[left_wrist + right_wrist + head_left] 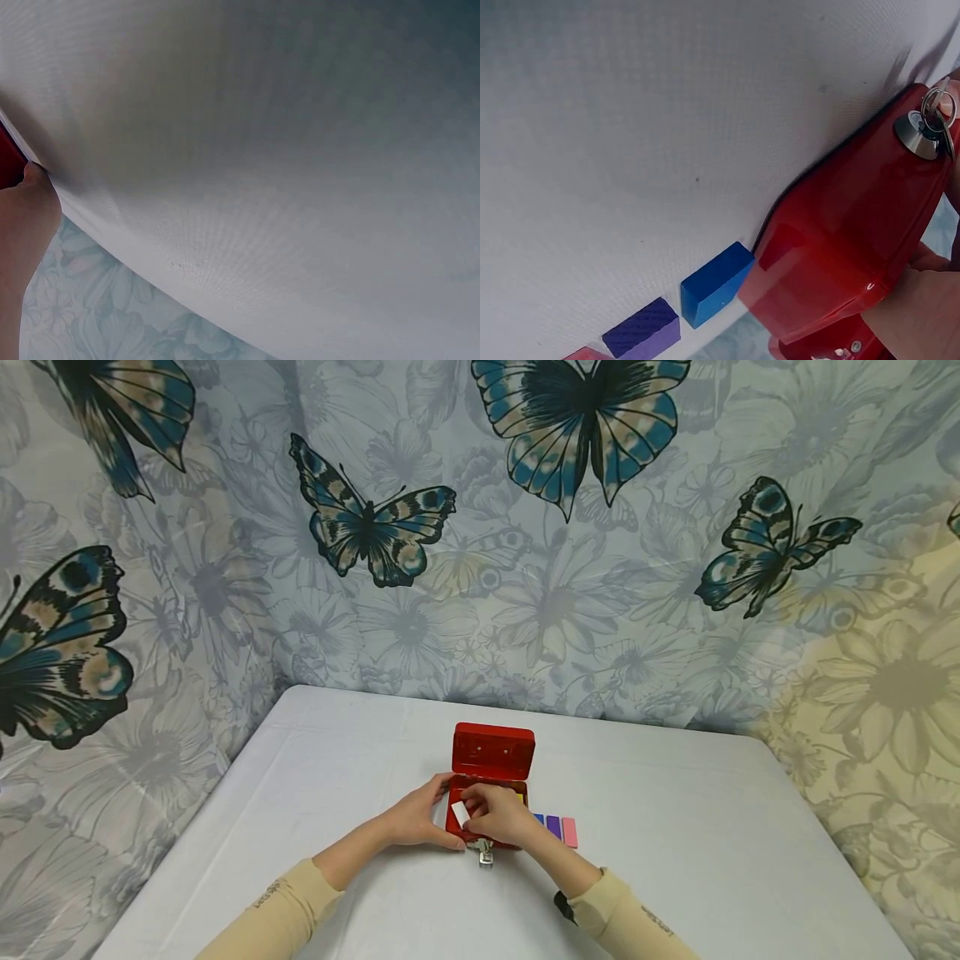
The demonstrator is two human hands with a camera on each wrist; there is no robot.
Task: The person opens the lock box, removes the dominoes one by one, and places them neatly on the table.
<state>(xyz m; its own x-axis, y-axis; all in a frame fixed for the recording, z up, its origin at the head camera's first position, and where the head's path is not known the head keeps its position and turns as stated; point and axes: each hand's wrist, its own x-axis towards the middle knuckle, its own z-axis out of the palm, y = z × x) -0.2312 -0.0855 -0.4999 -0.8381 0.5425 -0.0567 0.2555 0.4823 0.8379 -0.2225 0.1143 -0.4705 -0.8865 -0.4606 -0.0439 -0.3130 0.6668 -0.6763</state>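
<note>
A red metal cash box (450,835) stands on the table with its lid (493,752) raised; its side and lock also show in the right wrist view. My left hand (412,814) grips the box's left side, the thumb at the front corner and the fingers toward the back. Over the box's inside, my right hand (498,814) pinches a small white block (461,813), tilted. Something yellow (520,797) shows inside the box behind the right hand, which hides most of the inside. Keys on a ring (939,112) hang from the lock at the front.
Right of the box lie a blue block (717,285), a purple block (553,826) and a pink block (570,832), in a row on the white-covered table (675,827). Behind the table hangs a butterfly-patterned cloth (555,610). Something dark (564,906) shows by the right sleeve.
</note>
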